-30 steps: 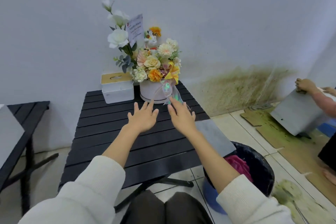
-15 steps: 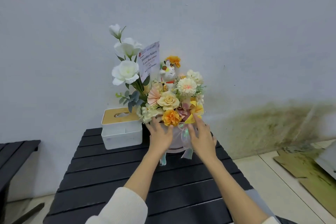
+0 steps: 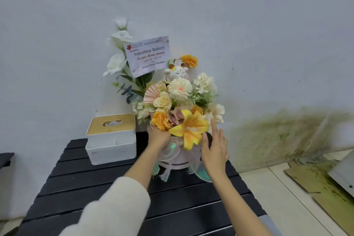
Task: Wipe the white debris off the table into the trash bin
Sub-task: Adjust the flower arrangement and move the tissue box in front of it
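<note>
Flanking one flower pot (image 3: 173, 161) on table (image 3: 118, 195): two hands — left (image 3: 159, 137), right (image 3: 214, 151).

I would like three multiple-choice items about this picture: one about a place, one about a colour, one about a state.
1. The white tissue box with wooden lid stands where, relative to the round flower arrangement pot?
A left B right C behind

2. What colour is the slatted table?
A white B black C brown

3. The left hand and right hand are:
A flat on the table B at the pot's sides C holding a cloth

Answers: 1 A, the box is left of the pot. 2 B, the slats are black. 3 B, one hand at each side.
</note>
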Demonstrator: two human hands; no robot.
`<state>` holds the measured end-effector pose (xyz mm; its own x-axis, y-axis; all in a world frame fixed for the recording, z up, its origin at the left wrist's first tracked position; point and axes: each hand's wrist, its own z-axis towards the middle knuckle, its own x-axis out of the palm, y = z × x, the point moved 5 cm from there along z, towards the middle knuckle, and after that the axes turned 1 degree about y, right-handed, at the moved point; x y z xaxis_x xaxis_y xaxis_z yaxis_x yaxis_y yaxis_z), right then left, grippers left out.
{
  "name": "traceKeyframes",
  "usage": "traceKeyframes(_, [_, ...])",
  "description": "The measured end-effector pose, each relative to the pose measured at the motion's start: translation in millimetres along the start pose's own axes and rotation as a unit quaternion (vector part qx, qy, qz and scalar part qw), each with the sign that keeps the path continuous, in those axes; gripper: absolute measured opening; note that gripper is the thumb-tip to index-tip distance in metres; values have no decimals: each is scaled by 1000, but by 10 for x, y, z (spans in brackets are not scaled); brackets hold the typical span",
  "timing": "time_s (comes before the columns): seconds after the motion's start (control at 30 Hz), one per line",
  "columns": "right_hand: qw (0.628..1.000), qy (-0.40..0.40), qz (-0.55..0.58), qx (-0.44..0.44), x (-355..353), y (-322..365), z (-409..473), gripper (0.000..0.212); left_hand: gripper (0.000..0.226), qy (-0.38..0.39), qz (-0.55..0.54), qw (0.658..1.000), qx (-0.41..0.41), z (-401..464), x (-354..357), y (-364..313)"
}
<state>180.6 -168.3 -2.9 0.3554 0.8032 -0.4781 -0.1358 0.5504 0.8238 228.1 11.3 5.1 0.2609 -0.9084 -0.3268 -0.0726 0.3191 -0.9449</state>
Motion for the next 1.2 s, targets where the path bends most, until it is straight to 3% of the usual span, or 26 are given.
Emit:
traceKeyframes(0.07, [999,-8,32,-6,-46,0,-23,62,37,91,-7,996,24,36,-133,-45])
traceKeyframes(0.1, [999,-8,44,-5,-62,-2,-34,70,35,100,8,995,16,65,-194,-42])
traceKeyframes(0.2, [996,11,85,23,-40,-35,-46,93,50,2,143,990,-17,113,-338,-13])
traceKeyframes(0.4, [966,78,235,68,335,-62,59,108,56,-12,31,998,-49,-79,-23,137])
traceKeyframes(0.53, [937,75,327,100,568,-176,206,96,61,-25,40,999,-25,2,61,170])
traceKeyframes(0.7, [915,48,364,169,735,-246,466,69,58,-49,38,998,6,111,131,190])
traceKeyframes(0.8, [913,36,358,194,774,-257,565,51,70,-37,23,999,2,184,182,209])
traceKeyframes(0.97, [910,55,369,180,757,-204,648,47,98,16,43,999,-25,310,167,170])
traceKeyframes(1.2, [903,82,377,187,749,-218,641,52,93,10,-6,1000,-22,160,150,219])
